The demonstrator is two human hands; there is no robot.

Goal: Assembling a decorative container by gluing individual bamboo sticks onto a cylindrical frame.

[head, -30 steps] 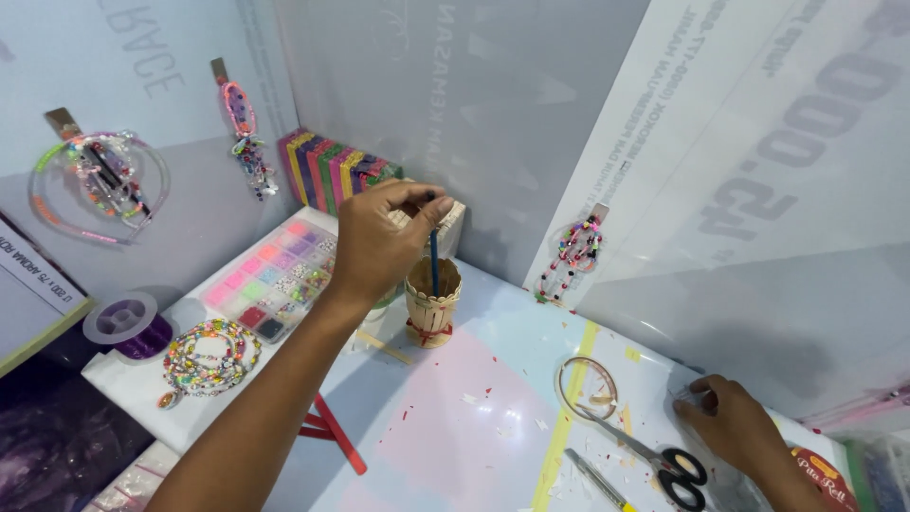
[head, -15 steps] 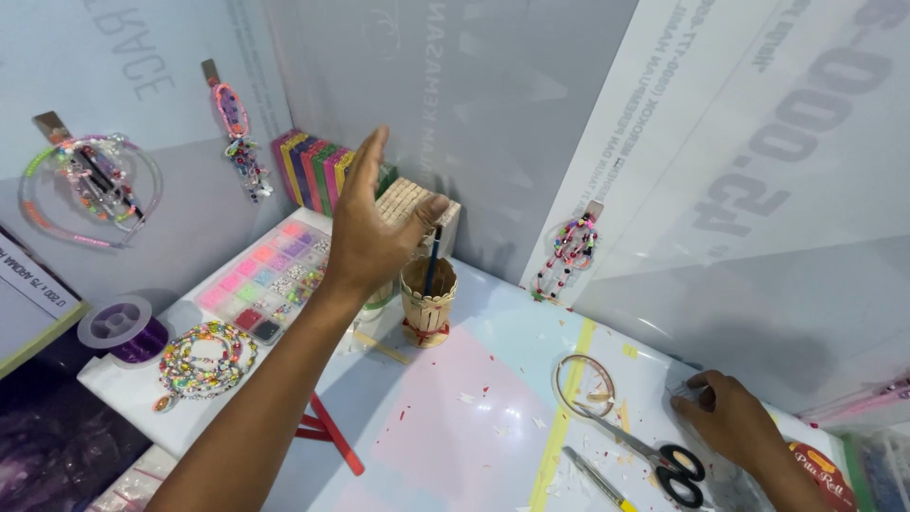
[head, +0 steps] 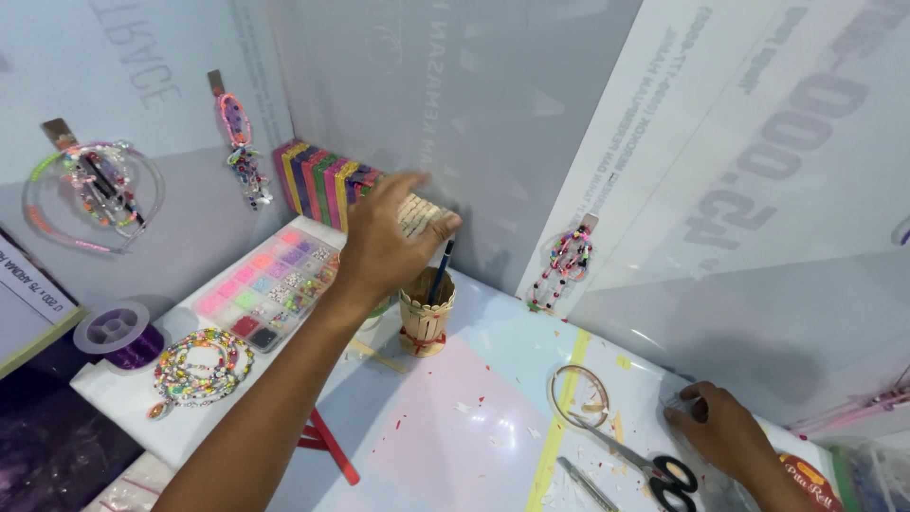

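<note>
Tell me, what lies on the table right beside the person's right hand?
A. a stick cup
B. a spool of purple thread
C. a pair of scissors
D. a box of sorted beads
C: the scissors with black handles lie just left of the right hand.

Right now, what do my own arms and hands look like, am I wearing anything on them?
Both are bare. The left hand and its forearm show no sleeve, glove, watch or bracelet. The right hand is also ungloved, with no ring or band visible on the fingers; its wrist leaves the picture, so anything worn higher up cannot be seen.
</note>
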